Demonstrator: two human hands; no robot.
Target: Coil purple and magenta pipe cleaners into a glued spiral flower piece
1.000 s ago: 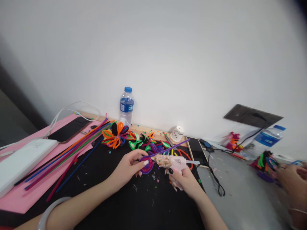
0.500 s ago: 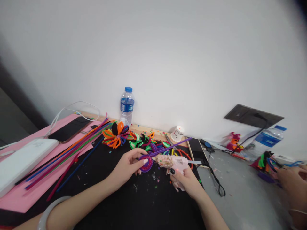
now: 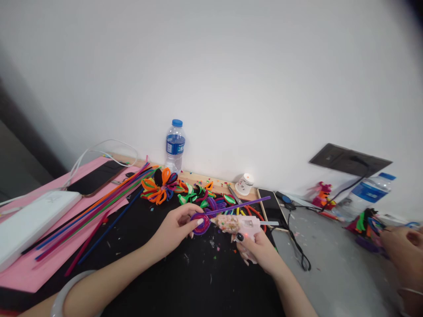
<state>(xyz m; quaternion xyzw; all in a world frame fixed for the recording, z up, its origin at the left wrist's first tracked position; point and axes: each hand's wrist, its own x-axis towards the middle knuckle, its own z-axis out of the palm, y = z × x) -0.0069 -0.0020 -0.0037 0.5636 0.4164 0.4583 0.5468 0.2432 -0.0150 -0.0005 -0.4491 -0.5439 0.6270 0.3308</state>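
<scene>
Between the thumb and fingers of my left hand (image 3: 180, 224) is a coiled pipe cleaner disc (image 3: 202, 225), purple outside and magenta inside. Its loose purple end (image 3: 239, 205) sticks out to the upper right. My right hand (image 3: 256, 248) grips a pale pink glue gun (image 3: 246, 224), with a clear glue stick (image 3: 269, 223) out of its back and a small red light lit. The decorated front of the gun points left, its nozzle at the disc's right edge; whether they touch I cannot tell. Just behind lie colourful pipe cleaner pieces (image 3: 194, 195), among them an orange flower (image 3: 161, 187).
At left, long pipe cleaners (image 3: 95, 211), a phone (image 3: 97, 177) and a white power bank (image 3: 42, 224) lie on pink paper (image 3: 20, 275). A water bottle (image 3: 175, 147) and white paper cup (image 3: 244, 184) stand by the wall. Another person's hand (image 3: 401, 251) works at right.
The disc has turned slightly in my left hand, and its loose purple end has swung lower and to the right. The glue gun has shifted very slightly.
</scene>
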